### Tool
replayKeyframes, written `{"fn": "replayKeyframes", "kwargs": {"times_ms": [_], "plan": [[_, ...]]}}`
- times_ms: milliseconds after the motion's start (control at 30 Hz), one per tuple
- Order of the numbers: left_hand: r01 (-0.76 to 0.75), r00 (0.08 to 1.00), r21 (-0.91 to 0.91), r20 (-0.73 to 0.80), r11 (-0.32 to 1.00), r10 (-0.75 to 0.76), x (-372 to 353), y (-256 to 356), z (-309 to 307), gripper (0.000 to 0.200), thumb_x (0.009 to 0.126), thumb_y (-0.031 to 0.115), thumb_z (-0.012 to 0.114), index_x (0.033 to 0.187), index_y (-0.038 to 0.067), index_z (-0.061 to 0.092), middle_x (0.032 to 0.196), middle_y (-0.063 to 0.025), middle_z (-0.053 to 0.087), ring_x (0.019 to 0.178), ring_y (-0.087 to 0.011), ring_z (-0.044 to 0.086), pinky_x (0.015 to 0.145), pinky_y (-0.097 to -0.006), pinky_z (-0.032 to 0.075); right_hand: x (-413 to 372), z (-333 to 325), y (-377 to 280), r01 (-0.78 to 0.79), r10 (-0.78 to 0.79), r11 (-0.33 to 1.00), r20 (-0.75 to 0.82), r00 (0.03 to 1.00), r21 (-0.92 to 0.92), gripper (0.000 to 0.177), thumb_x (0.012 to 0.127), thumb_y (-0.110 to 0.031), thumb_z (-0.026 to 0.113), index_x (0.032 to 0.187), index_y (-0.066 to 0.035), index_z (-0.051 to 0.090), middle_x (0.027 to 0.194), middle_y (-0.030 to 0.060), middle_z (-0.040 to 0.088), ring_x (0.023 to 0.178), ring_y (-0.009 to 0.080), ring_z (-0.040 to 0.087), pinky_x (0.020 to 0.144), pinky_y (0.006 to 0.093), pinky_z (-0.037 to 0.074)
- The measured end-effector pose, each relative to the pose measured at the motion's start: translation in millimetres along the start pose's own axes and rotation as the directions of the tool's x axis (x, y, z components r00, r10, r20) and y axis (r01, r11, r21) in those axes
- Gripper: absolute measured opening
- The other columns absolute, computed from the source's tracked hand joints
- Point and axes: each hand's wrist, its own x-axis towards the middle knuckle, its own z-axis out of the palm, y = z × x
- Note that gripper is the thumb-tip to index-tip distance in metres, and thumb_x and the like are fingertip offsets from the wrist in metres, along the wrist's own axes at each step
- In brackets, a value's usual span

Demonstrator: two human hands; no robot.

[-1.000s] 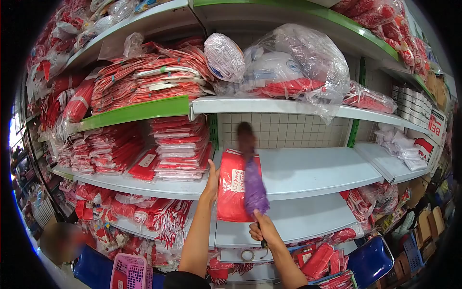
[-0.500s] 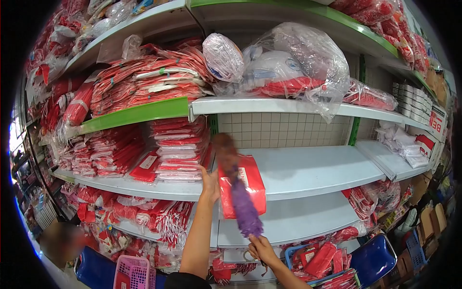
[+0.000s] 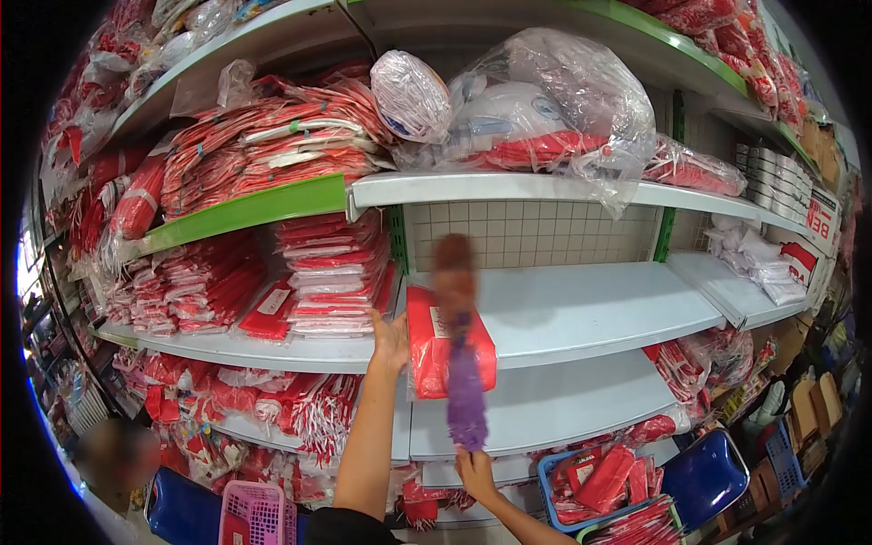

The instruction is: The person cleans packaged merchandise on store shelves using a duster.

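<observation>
Two bare hands reach in from the bottom of the frame. The right hand (image 3: 475, 470), low and just right of centre, has its fingers closed round the lower end of one duster (image 3: 467, 400), purple below and a blurred brown at the top. The duster stands nearly upright in front of one red packet (image 3: 424, 354) in the middle of the frame; whether the two touch, I cannot tell. That packet bears one white label (image 3: 440, 321), partly covered by the duster, and overhangs the front edge of the middle shelf (image 3: 599, 304).

The left hand (image 3: 391, 345) is at the packet's left edge, thumb and fingers apart; whether they grip it, I cannot tell.

Left of this hand are one tall stack of red and white packets (image 3: 336, 282) and one labelled red packet lying beside it. Across the top sit one oval white bundle (image 3: 411, 95) and one large clear bag (image 3: 590, 91). Three baskets show below: one pink (image 3: 254, 513) at lower left, one blue (image 3: 549, 490) and one green-rimmed (image 3: 675, 518) at lower right, the latter two holding several red packets.
</observation>
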Motion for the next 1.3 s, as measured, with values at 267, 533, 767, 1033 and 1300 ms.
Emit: {"fn": "replayKeyframes", "kwargs": {"times_ms": [267, 533, 767, 1033, 1300], "plan": [[0.037, 0.996, -0.097, 0.079, 0.995, -0.029, 8.6, -4.3, -13.6, 0.109, 0.071, 0.084, 0.009, 0.131, -0.003, 0.037, 0.128, -0.019, 0.047, 0.12, -0.0311, 0.042, 0.103, -0.0448, 0.03, -0.5, -18.2, 57.6, -0.046, 0.008, 0.962, -0.14, 0.99, -0.268, 0.022, 0.087, -0.016, 0.051, 0.079, 0.004, 0.052, 0.053, 0.0188, 0.049, 0.043, 0.0255, 0.049, 0.045, 0.0373, 0.038], [0.06, 0.996, -0.132, 0.068, 0.989, -0.052, 2.6, 0.4, -3.0, 0.104, 0.074, 0.081, 0.008, 0.128, -0.002, 0.041, 0.126, -0.0188, 0.049, 0.115, -0.0316, 0.047, 0.099, -0.0457, 0.035, -7.1, -24.1, 63.2, 0.229, -0.296, 0.851, -0.071, 0.953, -0.473, 0.014, 0.083, -0.009, 0.049, 0.083, 0.004, 0.052, 0.059, 0.0215, 0.053, 0.052, 0.0388, 0.053, 0.05, 0.0435, 0.04], [0.027, 0.997, -0.145, -0.07, 0.989, -0.037, -7.7, 4.1, 6.5, 0.094, 0.08, 0.075, 0.019, 0.136, 0.0, 0.03, 0.135, -0.0161, 0.041, 0.125, -0.0299, 0.039, 0.102, -0.0443, 0.033, 15.6, -14.0, 65.1, 0.273, -0.313, 0.799, 0.017, 0.95, -0.536, 0.013, 0.084, -0.01, 0.048, 0.081, 0.002, 0.053, 0.057, 0.0216, 0.053, 0.054, 0.0424, 0.052, 0.052, 0.0478, 0.038], [0.01, 0.982, 0.006, 0.186, 1.0, -0.011, 2.6, -1.2, -0.6, 0.057, 0.091, 0.048, 0.039, 0.126, 0.003, 0.043, 0.123, -0.0127, 0.052, 0.112, -0.0253, 0.05, 0.096, -0.0412, 0.04, 2.9, -0.1, 17.1, 0.204, -0.228, 0.819, 0.021, 0.973, -0.536, 0.018, 0.087, -0.014, 0.047, 0.087, 0.003, 0.054, 0.061, 0.0226, 0.054, 0.055, 0.0395, 0.053, 0.05, 0.0439, 0.038], [0.03, 0.991, 0.022, 0.13, 0.999, -0.032, -3.5, -2.0, 1.4, 0.038, 0.094, 0.034, 0.046, 0.117, 0.004, 0.051, 0.113, -0.0107, 0.058, 0.102, -0.0216, 0.057, 0.089, -0.0365, 0.046, -8.4, -38.6, -11.1, 0.154, -0.194, 0.864, -0.035, 0.98, -0.479, 0.02, 0.088, -0.015, 0.049, 0.095, 0.003, 0.054, 0.058, 0.0204, 0.054, 0.049, 0.0368, 0.053, 0.05, 0.0425, 0.04]]}}
